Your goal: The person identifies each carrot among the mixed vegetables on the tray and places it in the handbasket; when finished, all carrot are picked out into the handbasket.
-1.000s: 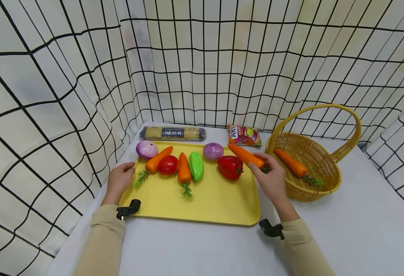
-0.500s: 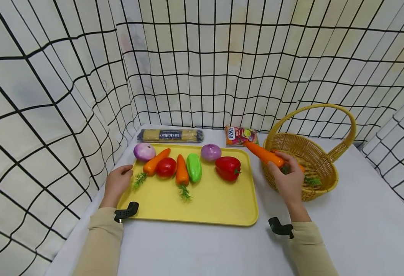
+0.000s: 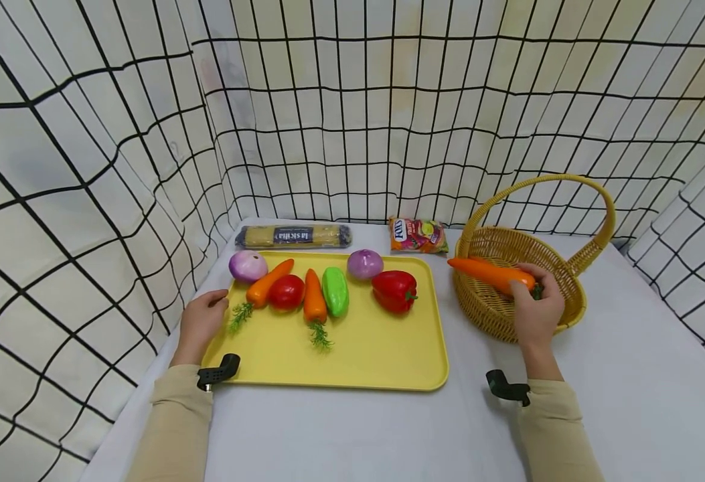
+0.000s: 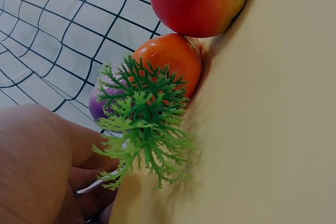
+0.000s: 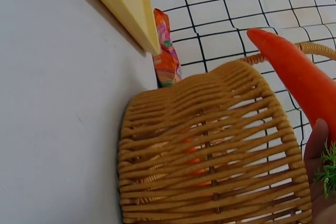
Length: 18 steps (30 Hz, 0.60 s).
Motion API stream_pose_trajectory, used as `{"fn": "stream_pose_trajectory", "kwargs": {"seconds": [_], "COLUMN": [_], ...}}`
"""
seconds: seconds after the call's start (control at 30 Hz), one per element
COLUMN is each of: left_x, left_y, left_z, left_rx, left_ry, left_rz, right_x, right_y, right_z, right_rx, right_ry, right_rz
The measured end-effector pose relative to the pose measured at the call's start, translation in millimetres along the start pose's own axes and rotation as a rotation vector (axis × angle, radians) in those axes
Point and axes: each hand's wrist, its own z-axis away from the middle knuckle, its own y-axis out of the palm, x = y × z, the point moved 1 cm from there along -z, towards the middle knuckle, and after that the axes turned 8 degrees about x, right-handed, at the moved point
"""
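Note:
My right hand (image 3: 539, 309) pinches a carrot (image 3: 487, 273) near its leafy end, holding it over the wicker basket (image 3: 475, 311). In the right wrist view this carrot (image 5: 299, 77) tilts above the basket rim; orange shows through the weave (image 5: 210, 150). At the left edge of the yellow tray (image 3: 358, 358), my left hand (image 3: 200, 328) grips the rim with curled fingers. Close to it lie carrot leaves (image 4: 147, 124). The tray bears two carrots (image 3: 270, 284), a red-and-yellow round fruit (image 3: 286, 293), a green cucumber (image 3: 335, 292), two purple onions (image 3: 365, 264) and a red bell pepper (image 3: 394, 291).
Behind the tray lie a packet of spaghetti (image 3: 294, 235) and a Fox's sweets bag (image 3: 418, 235). The basket's tall handle (image 3: 608, 207) arches over it. White walls with black netting (image 3: 352, 100) enclose the table (image 3: 352, 428) at the back and sides.
My right hand has carried the carrot rightward from above the tray, beside the pepper, to over the basket. The left hand has stayed at the tray's edge; the view has shifted slightly.

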Motion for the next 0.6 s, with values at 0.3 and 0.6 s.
{"fn": "stream_pose_trajectory", "kwargs": {"seconds": [0.3, 0.6], "left_x": [-2.6, -4.4], "left_y": [0.0, -0.3], "left_z": [0.1, 2.2], "left_rx": [0.002, 0.006], "left_ry": [-0.015, -0.013], "left_rz": [0.000, 0.003], "right_x": [3.6, 1.9], "right_y": [-10.8, -19.7], "right_z": [-5.6, -8.4], "right_rx": [-0.102, -0.202], "right_ry": [0.055, 0.093], "right_rz": [-0.140, -0.113]}}
